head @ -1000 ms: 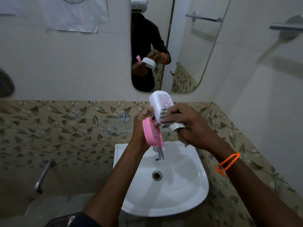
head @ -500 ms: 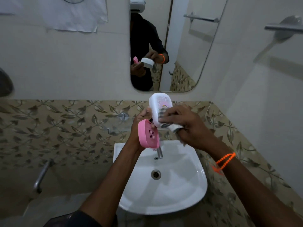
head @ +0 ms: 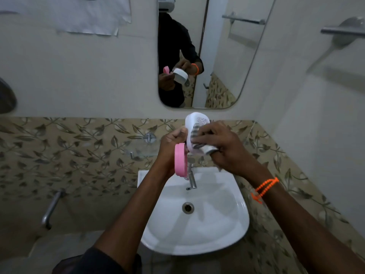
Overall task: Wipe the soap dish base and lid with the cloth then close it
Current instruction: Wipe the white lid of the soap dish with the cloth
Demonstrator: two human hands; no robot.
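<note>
Head view: soap dish [head: 189, 143] held mid-frame above the sink [head: 197, 230]. Left hand [head: 171, 147] grips it near the hinge; pink base [head: 180, 162] hangs edge-on, white lid [head: 194, 127] tilts up. Right hand [head: 223, 147] pinches the striped cloth [head: 197, 135] against the lid.

Risk: hard rubbing could twist the dish out of that one-sided grip and drop it into the basin (cloth may also slip).

Lid is glossy with a faint printed pattern; base interior hidden.
</note>
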